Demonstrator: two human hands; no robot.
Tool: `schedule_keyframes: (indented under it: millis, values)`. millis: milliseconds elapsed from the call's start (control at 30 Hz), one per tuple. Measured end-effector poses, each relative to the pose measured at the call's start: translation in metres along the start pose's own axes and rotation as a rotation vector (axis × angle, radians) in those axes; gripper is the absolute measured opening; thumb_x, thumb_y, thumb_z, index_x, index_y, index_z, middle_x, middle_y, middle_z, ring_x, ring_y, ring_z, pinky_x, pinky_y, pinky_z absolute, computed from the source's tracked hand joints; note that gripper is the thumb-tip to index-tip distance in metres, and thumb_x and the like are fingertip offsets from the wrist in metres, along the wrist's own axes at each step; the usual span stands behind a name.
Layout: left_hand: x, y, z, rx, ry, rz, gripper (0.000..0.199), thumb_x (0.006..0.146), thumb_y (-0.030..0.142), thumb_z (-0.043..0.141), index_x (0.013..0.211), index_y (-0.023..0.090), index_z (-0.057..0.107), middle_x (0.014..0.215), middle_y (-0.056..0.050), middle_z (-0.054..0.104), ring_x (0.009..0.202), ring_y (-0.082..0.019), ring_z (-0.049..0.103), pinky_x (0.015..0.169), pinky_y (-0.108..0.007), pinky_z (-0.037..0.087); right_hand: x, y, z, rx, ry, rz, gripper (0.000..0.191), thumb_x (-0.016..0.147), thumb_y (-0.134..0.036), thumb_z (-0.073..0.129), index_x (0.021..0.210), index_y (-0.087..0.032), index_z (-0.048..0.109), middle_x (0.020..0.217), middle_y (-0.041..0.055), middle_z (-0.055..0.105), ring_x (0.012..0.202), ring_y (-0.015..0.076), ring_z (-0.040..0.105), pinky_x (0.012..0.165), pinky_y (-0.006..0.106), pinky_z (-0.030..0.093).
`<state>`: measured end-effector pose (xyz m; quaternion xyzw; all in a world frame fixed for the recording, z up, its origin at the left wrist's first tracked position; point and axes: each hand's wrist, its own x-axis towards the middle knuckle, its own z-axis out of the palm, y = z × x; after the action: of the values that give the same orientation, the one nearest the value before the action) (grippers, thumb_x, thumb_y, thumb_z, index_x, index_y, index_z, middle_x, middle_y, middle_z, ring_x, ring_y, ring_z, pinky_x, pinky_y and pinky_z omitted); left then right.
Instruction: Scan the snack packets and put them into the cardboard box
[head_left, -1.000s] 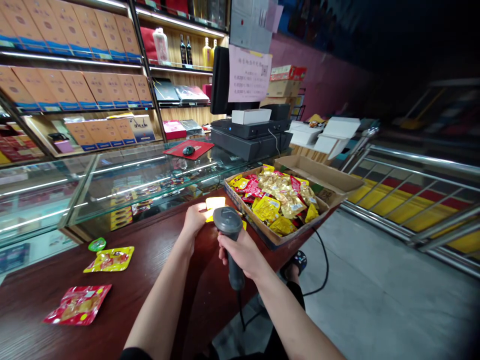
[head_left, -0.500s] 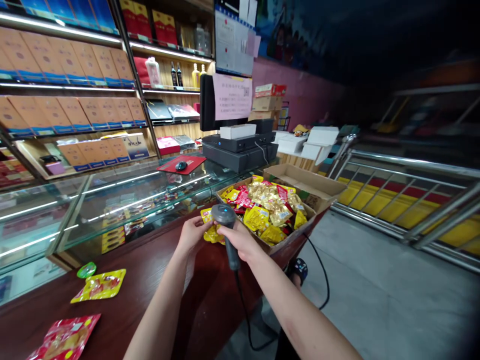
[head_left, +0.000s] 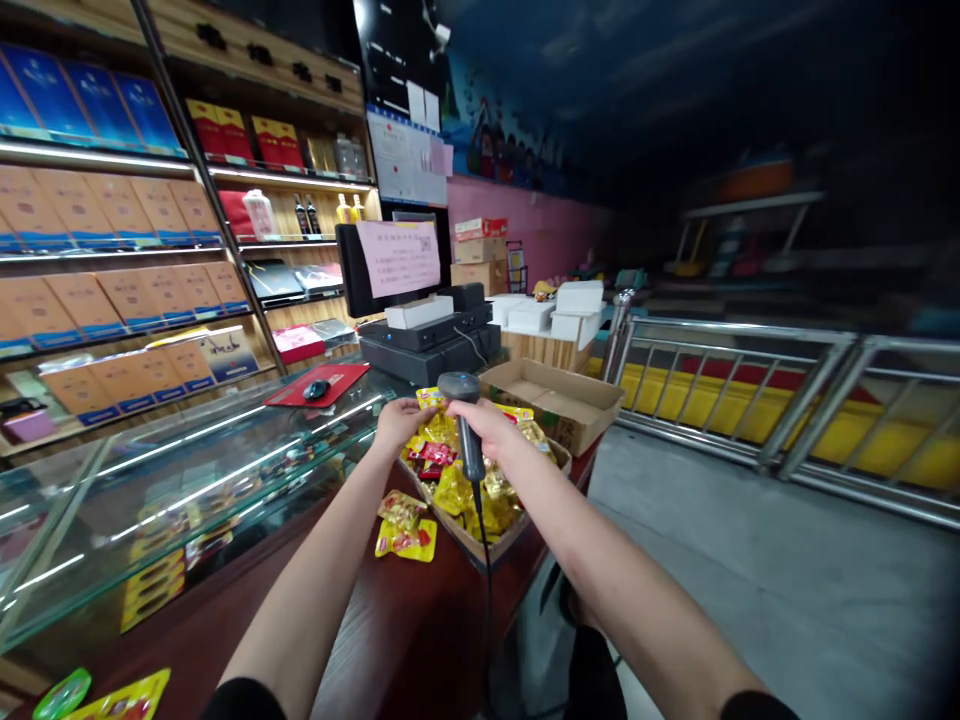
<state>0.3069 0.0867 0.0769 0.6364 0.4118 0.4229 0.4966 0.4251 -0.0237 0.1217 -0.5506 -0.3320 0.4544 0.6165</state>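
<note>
Grey handheld barcode scanner (head_left: 466, 425) gripped in the person's right hand (head_left: 484, 425), fingers closed round the handle, scanner head up, black cable (head_left: 486, 590) hanging down past the counter edge. Left hand (head_left: 397, 420) just beside it, held narrow, fingers curled, tips at a yellow snack packet (head_left: 431, 399); pinched or only touched, cannot tell. Packet sits above the far end of a shallow cardboard tray (head_left: 469, 533) heaped with gold and red snack packets (head_left: 476, 490). 2 more packets (head_left: 403, 530) lie on the dark wooden counter (head_left: 382, 640), just beside the tray's near edge. Open cardboard box (head_left: 551, 403) stands behind the tray. To the left, glass display case (head_left: 187, 480) with a red mouse mat (head_left: 319, 385) and black mouse (head_left: 316, 390) on top. Behind these, black cash drawer (head_left: 427, 360) below a monitor (head_left: 349, 270) bearing a pink paper notice (head_left: 397, 258). Steel railing (head_left: 735, 327) along the right, beyond a grey floor (head_left: 750, 570)
</note>
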Motion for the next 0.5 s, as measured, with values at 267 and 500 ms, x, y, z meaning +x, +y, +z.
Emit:
schedule_keyframes:
  millis: [267,500]
  values:
    - [0.026,-0.001,0.042,0.113,-0.043,-0.002,0.05,0.053,0.038,0.081,0.094,0.011,0.07,0.079,-0.009,0.072,0.069,-0.019,0.066,0.058,-0.024,0.048,0.017,-0.004,-0.046,-0.002,0.061,0.002,0.007,0.059,-0.015,0.059,0.065,-0.016,0.058,0.045,-0.0048,0.049,0.044,0.0101,0.045,0.047,0.023,0.035]
    - [0.004,-0.031,-0.014,0.216,-0.009,-0.048,0.054,0.062,0.044,0.074,0.103,0.011,0.068,0.09,-0.011,0.071,0.076,-0.02,0.066,0.061,-0.026,0.051,-0.002,0.012,-0.022,0.0,0.009,0.003,0.013,0.057,-0.016,0.063,0.07,-0.015,0.062,0.047,-0.0062,0.05,0.045,0.008,0.042,0.049,0.022,0.034]
